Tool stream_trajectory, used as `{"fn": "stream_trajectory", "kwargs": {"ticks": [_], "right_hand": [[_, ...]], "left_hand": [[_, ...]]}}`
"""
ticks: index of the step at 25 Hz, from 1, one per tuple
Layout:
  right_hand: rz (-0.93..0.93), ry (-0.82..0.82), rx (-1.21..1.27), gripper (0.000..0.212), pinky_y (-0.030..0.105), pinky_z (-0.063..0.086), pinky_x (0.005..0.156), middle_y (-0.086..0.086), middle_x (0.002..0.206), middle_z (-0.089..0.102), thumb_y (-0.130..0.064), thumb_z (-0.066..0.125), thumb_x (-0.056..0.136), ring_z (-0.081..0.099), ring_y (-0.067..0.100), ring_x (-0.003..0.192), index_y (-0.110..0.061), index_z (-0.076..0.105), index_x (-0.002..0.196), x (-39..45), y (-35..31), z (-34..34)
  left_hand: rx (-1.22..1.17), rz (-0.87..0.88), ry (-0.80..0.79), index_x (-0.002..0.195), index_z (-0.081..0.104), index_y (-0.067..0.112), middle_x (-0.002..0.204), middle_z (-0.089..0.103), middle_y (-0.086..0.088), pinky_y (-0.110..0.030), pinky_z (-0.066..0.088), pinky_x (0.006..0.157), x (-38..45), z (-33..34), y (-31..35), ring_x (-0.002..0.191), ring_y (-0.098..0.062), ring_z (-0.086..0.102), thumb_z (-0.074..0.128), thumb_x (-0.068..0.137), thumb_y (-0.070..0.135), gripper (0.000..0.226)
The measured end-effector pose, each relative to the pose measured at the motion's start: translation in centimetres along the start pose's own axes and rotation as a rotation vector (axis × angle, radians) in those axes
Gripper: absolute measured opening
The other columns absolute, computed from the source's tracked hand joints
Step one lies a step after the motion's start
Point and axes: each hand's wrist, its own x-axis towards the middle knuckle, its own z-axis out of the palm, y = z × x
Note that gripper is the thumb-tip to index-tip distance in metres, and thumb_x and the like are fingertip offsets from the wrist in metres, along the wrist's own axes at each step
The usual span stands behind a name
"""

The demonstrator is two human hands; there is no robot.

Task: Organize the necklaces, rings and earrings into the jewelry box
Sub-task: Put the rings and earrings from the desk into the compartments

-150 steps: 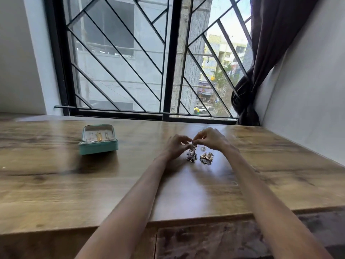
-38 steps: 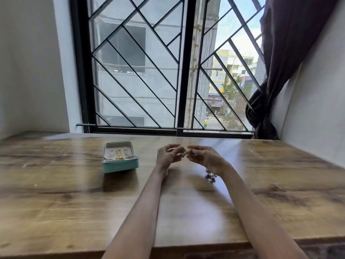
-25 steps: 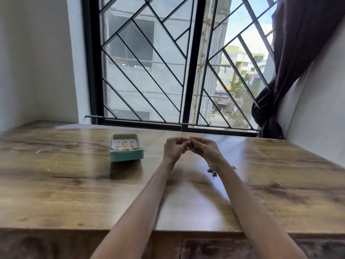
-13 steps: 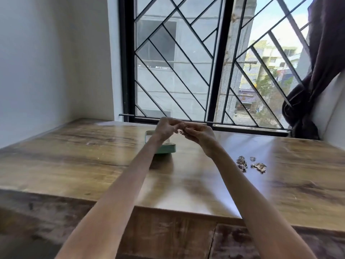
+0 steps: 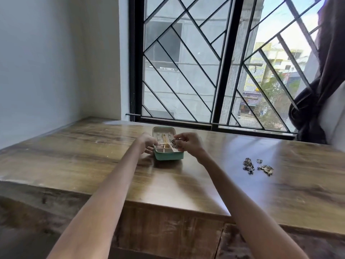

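A small teal jewelry box (image 5: pixel 169 159) stands open on the wooden table (image 5: pixel 93 156), lid raised toward the window. Gold pieces lie in its cream compartments. My right hand (image 5: pixel 189 143) pinches a dark, ornate earring (image 5: pixel 174 142) just above the box's right compartments. My left hand (image 5: pixel 147 143) sits at the box's left side, its fingers curled round that edge. Two dark earring clusters (image 5: pixel 248 165) and a small silver ring (image 5: pixel 259 161) lie loose on the table to the right.
A barred window (image 5: pixel 214 71) runs along the table's far edge. A dark curtain (image 5: pixel 317 100) hangs bunched at the right, beside a white wall. Another white wall closes the left side. The table's front edge is near me.
Both hands moved left from the loose jewelry to the box, carrying the dark earring. My left hand dropped to the box's side. The view swung left.
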Motion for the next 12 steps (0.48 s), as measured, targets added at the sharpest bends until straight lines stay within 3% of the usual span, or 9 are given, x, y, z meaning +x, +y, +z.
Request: {"fn": "stream_trajectory", "kwargs": {"ticks": [3, 7, 10, 12], "right_hand": [[0.008, 0.007, 0.028, 0.022, 0.025, 0.058, 0.064, -0.005, 0.067, 0.063, 0.0, 0.066, 0.083, 0.061, 0.011, 0.061, -0.001, 0.069, 0.104, -0.6, 0.5, 0.0], [-0.032, -0.057, -0.085, 0.022, 0.008, 0.046, 0.053, -0.01, 0.067, 0.061, -0.006, 0.067, 0.083, 0.057, -0.005, 0.057, -0.005, 0.071, 0.105, -0.9, 0.5, 0.5], [-0.079, -0.116, -0.26, 0.018, 0.007, 0.033, 0.049, -0.014, 0.058, 0.053, -0.006, 0.066, 0.083, 0.048, -0.006, 0.048, -0.006, 0.073, 0.1, -0.9, 0.2, 1.3], [-0.082, -0.131, -0.352, 0.018, 0.01, 0.033, 0.052, -0.005, 0.07, 0.06, -0.008, 0.064, 0.085, 0.047, 0.0, 0.057, -0.006, 0.073, 0.101, -0.8, 0.0, 1.6]], "left_hand": [[-0.075, -0.002, -0.031, 0.073, 0.051, 0.006, 0.071, 0.052, -0.009, -0.025, 0.045, 0.053, 0.0, 0.4, -0.3, 0.06, -0.017, 0.051, 0.049, 0.086, -0.012, 0.022], [-0.274, 0.008, -0.146, 0.101, 0.054, 0.005, 0.093, 0.06, -0.014, -0.027, 0.055, 0.069, -0.4, 0.3, -1.4, 0.085, -0.023, 0.061, 0.051, 0.082, -0.019, 0.031], [-0.418, 0.01, -0.197, 0.096, 0.056, 0.005, 0.112, 0.06, -0.02, -0.026, 0.058, 0.064, 0.0, 0.3, -2.3, 0.088, -0.025, 0.063, 0.051, 0.08, -0.022, 0.032], [-0.454, 0.019, -0.203, 0.094, 0.056, 0.006, 0.114, 0.059, -0.021, -0.026, 0.058, 0.063, 0.2, 0.2, -2.5, 0.086, -0.024, 0.063, 0.05, 0.079, -0.024, 0.033]]}}
